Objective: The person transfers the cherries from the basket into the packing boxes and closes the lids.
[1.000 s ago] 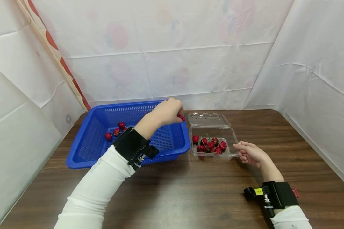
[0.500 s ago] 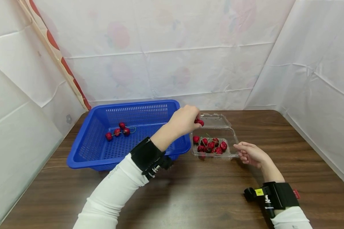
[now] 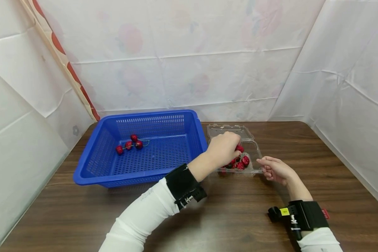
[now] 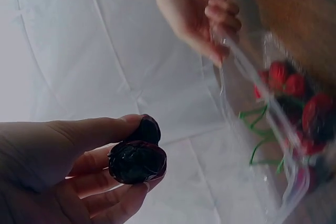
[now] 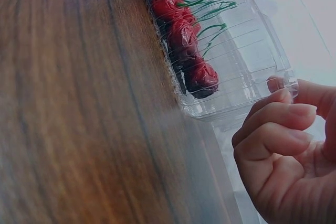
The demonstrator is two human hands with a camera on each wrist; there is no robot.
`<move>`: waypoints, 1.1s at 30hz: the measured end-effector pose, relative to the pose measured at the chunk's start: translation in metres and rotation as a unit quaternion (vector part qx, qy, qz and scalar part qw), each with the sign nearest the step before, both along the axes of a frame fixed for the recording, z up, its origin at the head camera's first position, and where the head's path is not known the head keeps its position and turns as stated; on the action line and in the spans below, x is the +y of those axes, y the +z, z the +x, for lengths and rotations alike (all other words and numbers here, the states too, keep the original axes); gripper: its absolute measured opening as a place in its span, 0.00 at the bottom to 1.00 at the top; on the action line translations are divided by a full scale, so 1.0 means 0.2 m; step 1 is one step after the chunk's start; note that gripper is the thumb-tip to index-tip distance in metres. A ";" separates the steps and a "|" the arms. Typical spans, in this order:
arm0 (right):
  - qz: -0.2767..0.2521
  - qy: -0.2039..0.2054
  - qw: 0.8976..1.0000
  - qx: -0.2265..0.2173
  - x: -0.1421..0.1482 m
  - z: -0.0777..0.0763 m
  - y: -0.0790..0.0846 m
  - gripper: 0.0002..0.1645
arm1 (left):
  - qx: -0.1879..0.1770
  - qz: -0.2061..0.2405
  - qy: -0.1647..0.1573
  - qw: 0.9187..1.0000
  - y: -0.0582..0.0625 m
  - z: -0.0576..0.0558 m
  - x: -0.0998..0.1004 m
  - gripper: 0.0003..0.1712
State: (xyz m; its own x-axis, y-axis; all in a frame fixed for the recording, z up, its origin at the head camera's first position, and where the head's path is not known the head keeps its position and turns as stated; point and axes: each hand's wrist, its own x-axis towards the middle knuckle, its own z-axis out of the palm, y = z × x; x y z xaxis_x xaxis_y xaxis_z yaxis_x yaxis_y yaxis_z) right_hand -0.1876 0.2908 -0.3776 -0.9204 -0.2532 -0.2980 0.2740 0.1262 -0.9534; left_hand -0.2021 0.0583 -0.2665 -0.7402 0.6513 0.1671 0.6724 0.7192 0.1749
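My left hand [image 3: 223, 149] is over the clear plastic clamshell box [image 3: 255, 153], pinching a pair of dark red cherries [image 4: 137, 161] between thumb and fingers. Inside the box lie several red cherries [image 3: 245, 161] with green stems [image 4: 257, 119], partly hidden by that hand in the head view. At the box's front right corner, my right hand [image 3: 278, 169] pinches the rim with thumb and forefinger, the other fingers curled. The box's lid [image 3: 230, 130] is folded back, away from me.
A blue plastic basket [image 3: 82, 175] stands left of the box, with several cherries [image 3: 128, 145] in its left half. Both rest on a dark wooden table [image 3: 233, 217]. White sheeting [image 3: 176, 63] closes off the back and sides.
My left hand has moved right with the cherries, from above the basket's right rim to above the box. The right hand has stayed at the box's corner.
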 end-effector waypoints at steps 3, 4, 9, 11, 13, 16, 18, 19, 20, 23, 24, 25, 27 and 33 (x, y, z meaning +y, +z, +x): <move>-0.001 0.003 1.000 0.003 0.00 0.00 0.00 0.15 | 0.004 0.003 -0.003 1.000 -0.03 0.01 0.04 0.08; -0.001 0.001 1.000 0.002 0.00 0.00 0.00 0.15 | 0.004 0.004 -0.003 1.000 -0.03 0.02 0.06 0.08; 0.003 -0.006 1.000 -0.001 0.00 0.00 0.00 0.15 | 0.001 0.001 0.003 1.000 -0.08 0.01 0.11 0.08; 0.004 -0.008 1.000 -0.004 -0.01 0.00 0.00 0.15 | -0.005 0.002 0.006 1.000 -0.11 0.01 0.12 0.09; 0.002 -0.009 1.000 -0.007 -0.01 0.00 0.00 0.14 | -0.012 0.002 0.010 1.000 -0.13 0.00 0.13 0.09; -0.003 -0.013 1.000 -0.012 -0.01 0.00 0.01 0.14 | -0.020 0.007 0.016 1.000 -0.17 -0.01 0.15 0.09; -0.005 -0.016 1.000 -0.015 -0.01 0.00 0.01 0.14 | -0.022 0.009 0.021 1.000 -0.19 -0.02 0.16 0.08; -0.006 -0.018 1.000 -0.016 -0.01 0.00 0.01 0.14 | -0.024 0.010 0.022 0.999 -0.20 -0.02 0.17 0.08; -0.006 -0.019 1.000 -0.016 -0.01 0.00 0.01 0.13 | -0.025 0.012 0.022 0.999 -0.20 -0.03 0.17 0.09; -0.004 -0.022 1.000 -0.017 -0.01 0.00 0.01 0.13 | -0.028 0.013 0.020 0.999 -0.23 -0.03 0.19 0.09; -0.004 -0.022 1.000 -0.017 -0.01 0.00 0.01 0.13 | -0.032 0.012 0.019 0.999 -0.23 -0.03 0.19 0.09; -0.004 -0.023 1.000 -0.018 -0.01 0.00 0.01 0.13 | -0.036 0.011 0.017 0.999 -0.24 -0.04 0.19 0.09; -0.002 -0.022 1.000 -0.016 -0.01 0.00 0.01 0.13 | -0.039 0.003 0.018 0.999 -0.26 -0.04 0.20 0.10; 0.009 -0.010 1.000 -0.003 -0.01 0.00 0.01 0.14 | -0.028 -0.028 0.028 0.999 -0.31 -0.06 0.23 0.14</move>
